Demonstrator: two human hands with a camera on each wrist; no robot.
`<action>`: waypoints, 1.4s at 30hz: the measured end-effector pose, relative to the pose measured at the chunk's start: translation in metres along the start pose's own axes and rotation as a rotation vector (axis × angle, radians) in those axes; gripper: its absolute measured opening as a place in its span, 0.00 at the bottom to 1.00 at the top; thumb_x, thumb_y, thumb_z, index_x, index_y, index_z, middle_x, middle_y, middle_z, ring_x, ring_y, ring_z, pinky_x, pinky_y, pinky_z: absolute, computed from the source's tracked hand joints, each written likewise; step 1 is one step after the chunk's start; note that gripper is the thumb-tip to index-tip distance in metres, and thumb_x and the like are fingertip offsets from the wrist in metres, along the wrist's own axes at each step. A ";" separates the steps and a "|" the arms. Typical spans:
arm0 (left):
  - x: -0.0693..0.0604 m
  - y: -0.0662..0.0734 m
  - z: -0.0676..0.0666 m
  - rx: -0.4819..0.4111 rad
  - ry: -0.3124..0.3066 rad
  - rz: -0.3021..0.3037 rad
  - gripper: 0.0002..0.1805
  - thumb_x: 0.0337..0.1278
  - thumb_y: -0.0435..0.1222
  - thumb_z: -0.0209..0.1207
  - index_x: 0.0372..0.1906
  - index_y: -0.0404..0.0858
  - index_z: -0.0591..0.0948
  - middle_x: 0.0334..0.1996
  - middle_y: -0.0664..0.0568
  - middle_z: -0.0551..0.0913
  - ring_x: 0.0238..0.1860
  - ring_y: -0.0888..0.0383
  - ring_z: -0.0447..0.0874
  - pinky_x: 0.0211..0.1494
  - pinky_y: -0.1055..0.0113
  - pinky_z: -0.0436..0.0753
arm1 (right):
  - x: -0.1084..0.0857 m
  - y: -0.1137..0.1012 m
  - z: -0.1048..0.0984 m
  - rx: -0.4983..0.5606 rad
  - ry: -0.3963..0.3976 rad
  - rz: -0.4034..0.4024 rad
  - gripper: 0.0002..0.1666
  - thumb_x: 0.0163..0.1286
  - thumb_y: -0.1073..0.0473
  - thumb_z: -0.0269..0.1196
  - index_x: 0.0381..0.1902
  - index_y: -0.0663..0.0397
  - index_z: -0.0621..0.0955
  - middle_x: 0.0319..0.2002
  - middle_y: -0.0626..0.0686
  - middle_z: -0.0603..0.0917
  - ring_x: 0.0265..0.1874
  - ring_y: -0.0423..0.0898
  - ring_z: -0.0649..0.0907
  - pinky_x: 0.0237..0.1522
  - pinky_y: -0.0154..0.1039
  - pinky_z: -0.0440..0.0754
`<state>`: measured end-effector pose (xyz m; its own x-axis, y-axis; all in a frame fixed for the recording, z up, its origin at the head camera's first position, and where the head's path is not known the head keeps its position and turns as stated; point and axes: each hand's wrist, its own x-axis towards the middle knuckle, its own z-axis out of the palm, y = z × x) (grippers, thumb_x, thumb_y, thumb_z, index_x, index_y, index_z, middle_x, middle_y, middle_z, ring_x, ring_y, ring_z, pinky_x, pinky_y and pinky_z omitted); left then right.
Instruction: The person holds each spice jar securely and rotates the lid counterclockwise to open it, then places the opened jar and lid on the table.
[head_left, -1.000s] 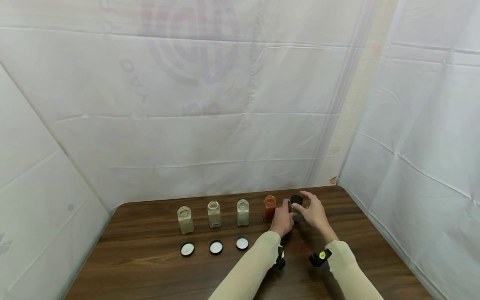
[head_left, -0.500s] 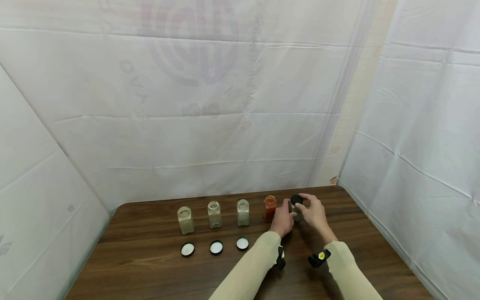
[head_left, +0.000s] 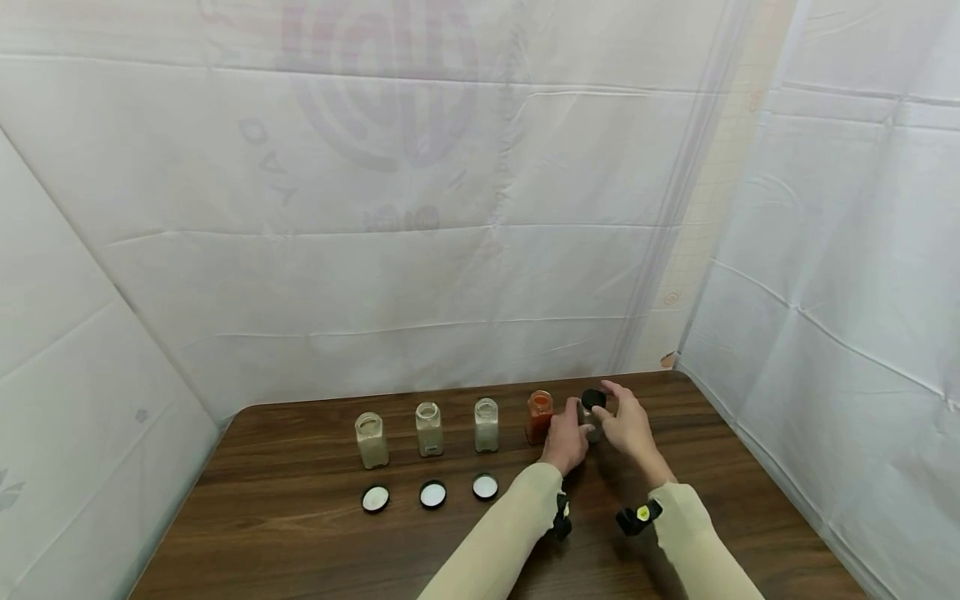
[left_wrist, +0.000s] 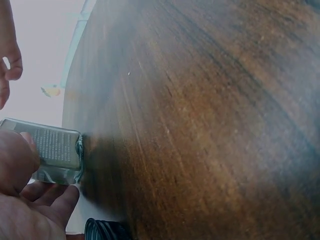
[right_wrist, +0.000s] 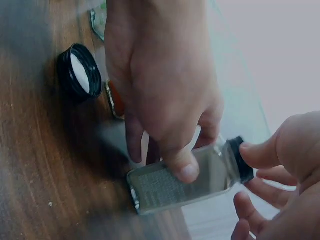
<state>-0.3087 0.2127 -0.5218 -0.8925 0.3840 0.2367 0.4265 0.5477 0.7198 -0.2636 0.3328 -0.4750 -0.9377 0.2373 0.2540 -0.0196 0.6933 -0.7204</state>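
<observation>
A square glass spice jar (right_wrist: 185, 182) with a printed label stands on the table at the right end of the jar row. My left hand (head_left: 566, 437) holds its body, the thumb across the label side, as the right wrist view shows. On top sits a black screw lid (head_left: 593, 399). My right hand (head_left: 628, 427) has its thumb against the lid's rim and fingers around the far side. Left of the left hand stands an open jar of orange-red powder (head_left: 539, 417), partly hidden by that hand.
Three open jars of pale contents, among them the nearest jar (head_left: 486, 426), continue the row leftward. Three black lids, white inside up, lie before them, including a middle lid (head_left: 432, 495). Another upturned lid (right_wrist: 80, 73) lies near the left hand. White sheeting (head_left: 390, 250) hangs behind the table.
My right fingers drew in around the lid, then spread slightly again as the hand turned a little. The left hand and the other jars have stayed in place.
</observation>
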 end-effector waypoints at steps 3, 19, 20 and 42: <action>0.000 0.000 0.000 0.000 -0.001 0.002 0.21 0.70 0.33 0.63 0.64 0.39 0.72 0.37 0.44 0.88 0.39 0.53 0.87 0.45 0.60 0.85 | 0.000 -0.004 -0.001 -0.012 0.043 -0.007 0.33 0.73 0.61 0.67 0.70 0.69 0.71 0.62 0.70 0.76 0.57 0.67 0.78 0.57 0.62 0.75; -0.001 -0.001 0.001 0.000 0.002 -0.016 0.20 0.70 0.34 0.63 0.62 0.41 0.72 0.40 0.46 0.87 0.37 0.55 0.86 0.41 0.61 0.84 | 0.000 -0.007 0.001 -0.104 0.141 0.098 0.28 0.66 0.50 0.74 0.56 0.63 0.82 0.51 0.64 0.86 0.48 0.63 0.84 0.46 0.59 0.79; -0.001 -0.001 0.001 -0.001 -0.001 -0.020 0.20 0.70 0.35 0.63 0.62 0.41 0.72 0.40 0.46 0.87 0.37 0.55 0.86 0.41 0.60 0.84 | 0.001 -0.007 0.001 -0.101 0.137 0.090 0.28 0.67 0.51 0.73 0.57 0.64 0.82 0.51 0.64 0.85 0.48 0.64 0.83 0.47 0.60 0.79; 0.000 0.001 0.000 0.016 -0.018 -0.028 0.21 0.72 0.32 0.61 0.65 0.40 0.71 0.40 0.44 0.87 0.38 0.53 0.87 0.42 0.60 0.84 | 0.001 -0.004 0.001 -0.079 0.016 -0.033 0.30 0.72 0.62 0.66 0.67 0.71 0.74 0.60 0.73 0.76 0.59 0.69 0.76 0.57 0.64 0.75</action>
<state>-0.3081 0.2129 -0.5212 -0.9014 0.3816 0.2046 0.4038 0.5704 0.7152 -0.2649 0.3297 -0.4718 -0.9311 0.2237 0.2880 -0.0229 0.7524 -0.6583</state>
